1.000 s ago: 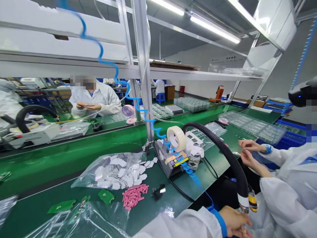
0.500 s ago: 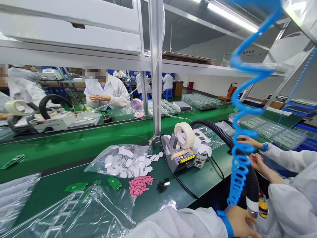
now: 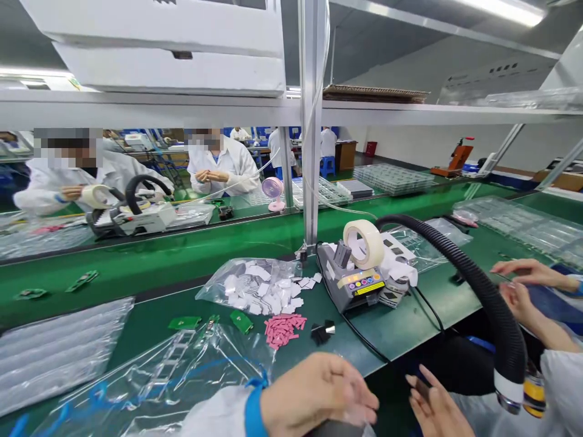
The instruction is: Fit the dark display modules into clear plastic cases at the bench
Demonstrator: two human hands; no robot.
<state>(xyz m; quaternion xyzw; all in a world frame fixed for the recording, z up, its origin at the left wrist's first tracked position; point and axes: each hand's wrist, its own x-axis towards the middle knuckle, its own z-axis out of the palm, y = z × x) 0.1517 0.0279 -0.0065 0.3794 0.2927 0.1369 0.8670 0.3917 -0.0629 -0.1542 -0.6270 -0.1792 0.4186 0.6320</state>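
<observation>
My left hand point(image 3: 314, 394), in a white sleeve with a blue wrist strap, hovers at the bench's near edge, its fingers curled and smeared by motion over something dark. My right hand point(image 3: 435, 406) is just to its right, fingers stretched out and holding nothing. In front of them lie a pile of pink pieces point(image 3: 285, 329), a small black clip point(image 3: 323, 332) and green circuit boards point(image 3: 241, 320). A black corrugated hose point(image 3: 455, 261) arcs to a nozzle point(image 3: 510, 391) right of my right hand.
A tape dispenser point(image 3: 359, 284) with a tape roll point(image 3: 364, 243) stands mid-bench beside a bag of white pieces point(image 3: 255, 288). Clear plastic bags point(image 3: 182, 370) cover the near left. A co-worker's hands point(image 3: 523, 285) work at the right. Other people sit across the green conveyor point(image 3: 182, 255).
The view has swung left and down; the blue coiled hose has left the picture. My left hand has moved up and left from beside the nozzle, and my right hand has come into view.
</observation>
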